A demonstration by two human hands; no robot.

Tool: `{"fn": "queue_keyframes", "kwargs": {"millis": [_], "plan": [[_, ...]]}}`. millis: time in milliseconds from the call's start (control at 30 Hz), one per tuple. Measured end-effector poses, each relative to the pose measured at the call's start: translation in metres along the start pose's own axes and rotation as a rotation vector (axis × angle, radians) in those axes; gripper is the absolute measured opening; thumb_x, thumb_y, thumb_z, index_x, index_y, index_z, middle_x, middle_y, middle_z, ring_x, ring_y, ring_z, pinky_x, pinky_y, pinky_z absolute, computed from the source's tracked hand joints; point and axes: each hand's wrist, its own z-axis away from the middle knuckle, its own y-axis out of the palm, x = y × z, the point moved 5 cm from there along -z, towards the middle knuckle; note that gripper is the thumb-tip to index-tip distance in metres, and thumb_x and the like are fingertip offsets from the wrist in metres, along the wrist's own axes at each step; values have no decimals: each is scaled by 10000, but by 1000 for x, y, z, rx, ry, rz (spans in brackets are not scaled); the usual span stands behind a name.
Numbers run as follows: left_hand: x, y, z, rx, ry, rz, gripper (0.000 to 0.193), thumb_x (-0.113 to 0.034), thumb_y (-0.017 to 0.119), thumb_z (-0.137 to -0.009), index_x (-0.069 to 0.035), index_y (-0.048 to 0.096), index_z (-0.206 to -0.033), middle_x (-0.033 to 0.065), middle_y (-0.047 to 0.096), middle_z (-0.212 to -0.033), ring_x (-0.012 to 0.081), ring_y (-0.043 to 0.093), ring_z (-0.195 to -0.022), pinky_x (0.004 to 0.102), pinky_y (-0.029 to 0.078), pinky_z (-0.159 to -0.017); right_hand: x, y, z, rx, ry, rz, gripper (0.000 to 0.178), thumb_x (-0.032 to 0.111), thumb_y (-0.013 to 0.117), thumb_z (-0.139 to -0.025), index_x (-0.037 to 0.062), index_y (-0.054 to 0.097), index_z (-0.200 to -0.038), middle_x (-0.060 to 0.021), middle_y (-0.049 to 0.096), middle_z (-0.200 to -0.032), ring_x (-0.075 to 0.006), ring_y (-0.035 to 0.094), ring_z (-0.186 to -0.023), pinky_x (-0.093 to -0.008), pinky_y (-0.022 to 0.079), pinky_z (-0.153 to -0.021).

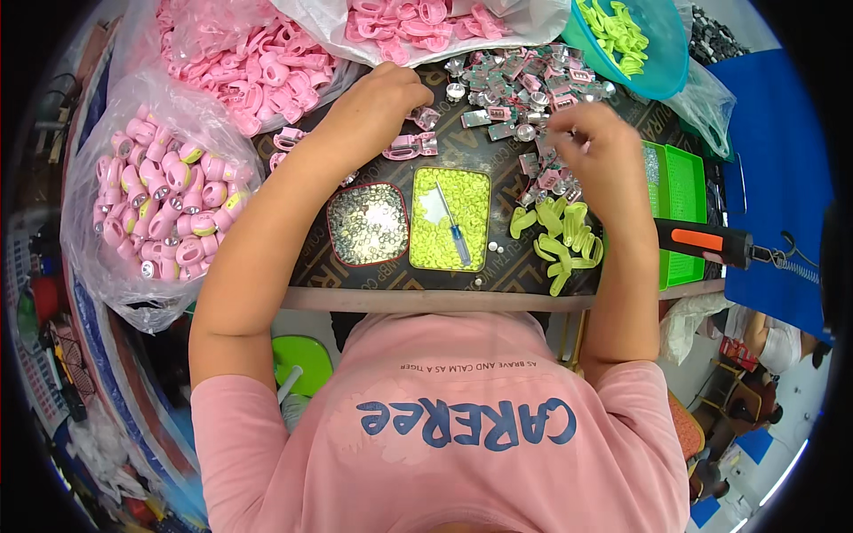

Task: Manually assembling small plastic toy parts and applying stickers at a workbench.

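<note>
My left hand [391, 99] reaches to the front lip of a white bag of pink plastic shells [418, 25]. Its fingers are bent and close together; whatever they may grip is hidden. Just below them lies a pink shell with a part fitted in it [425, 117], and another pink shell [410, 147] is nearer me. My right hand [604, 147] hovers at the right side of a heap of small torch inserts [511, 84] with clear lenses. Its thumb and fingers are curled in a pinch, and I cannot make out anything between them.
Nearer me stand a tin of small metal pieces [368, 224] and a tin of yellow-green bits [426, 240] with a screwdriver [458, 240] on top. Yellow-green levers [564, 235], a green basket [682, 209] and a black-and-orange tool [702, 238] are right; bagged pink torches [169, 191] left.
</note>
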Motion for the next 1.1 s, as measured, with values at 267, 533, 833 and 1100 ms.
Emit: {"fn": "queue_keyframes", "kwargs": {"millis": [267, 533, 833, 1100], "plan": [[-26, -14, -2, -130, 15, 34, 250, -1, 688, -849, -29, 699, -1097, 135, 680, -1120, 355, 623, -1111, 441, 514, -955, -9, 10, 48, 80, 308, 338, 329, 287, 838, -826, -7, 701, -880, -208, 700, -841, -400, 691, -805, -478, 552, -741], [7, -66, 29, -271, -262, 232, 207, -104, 686, -879, -10, 733, -1057, 193, 729, -989, 375, 684, -969, 451, 537, -892, -30, 17, 62, -254, 376, -15, 208, 120, 818, -803, 11, 648, -851, -66, 672, -745, -165, 622, -608, -320, 518, -606], [136, -116, 75, -108, -400, -369, 350, -8, 634, -814, -56, 737, -1145, 156, 725, -1133, 375, 673, -1085, 448, 540, -926, -52, 36, 45, -36, 464, -1463, 183, -15, 728, -920, 5, 651, -1085, -122, 738, -942, -204, 726, -811, -293, 596, -711], [117, -96, 56, 113, -36, -458, 347, 2, 675, -771, -56, 733, -1109, 126, 681, -1132, 338, 637, -1083, 435, 526, -931, -31, 47, 50, 122, 492, -1585, 266, -7, 697, -941, -10, 639, -1201, -156, 738, -1073, -247, 734, -967, -338, 611, -847]]}}
